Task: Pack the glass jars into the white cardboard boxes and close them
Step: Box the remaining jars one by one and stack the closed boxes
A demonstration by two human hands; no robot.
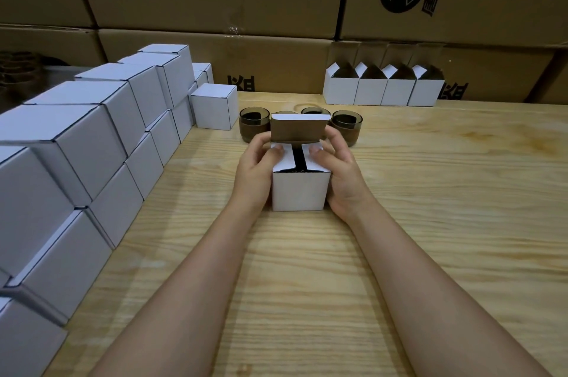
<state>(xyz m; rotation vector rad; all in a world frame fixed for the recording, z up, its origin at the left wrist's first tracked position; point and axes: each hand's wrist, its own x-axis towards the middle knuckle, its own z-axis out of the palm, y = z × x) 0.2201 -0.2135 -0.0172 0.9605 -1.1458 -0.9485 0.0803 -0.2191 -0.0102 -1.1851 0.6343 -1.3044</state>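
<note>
A small white cardboard box [299, 190] stands on the wooden table in the middle of the view. Its two side flaps are folded in and its brown-lined top lid [297, 128] still stands up at the back. My left hand [256, 169] grips the box's left side with the thumb pressing the left flap. My right hand [339, 170] grips the right side with the thumb on the right flap. Whatever is inside the box is hidden. Behind the box stand several dark glass jars, one at the left [254, 124] and one at the right [346, 127].
Closed white boxes [101, 118] are stacked in two layers along the left, with a single one [215, 106] at the row's far end. Several open white boxes [382, 84] stand at the back right. Large brown cartons [276, 8] wall off the back of the wooden table [430, 223].
</note>
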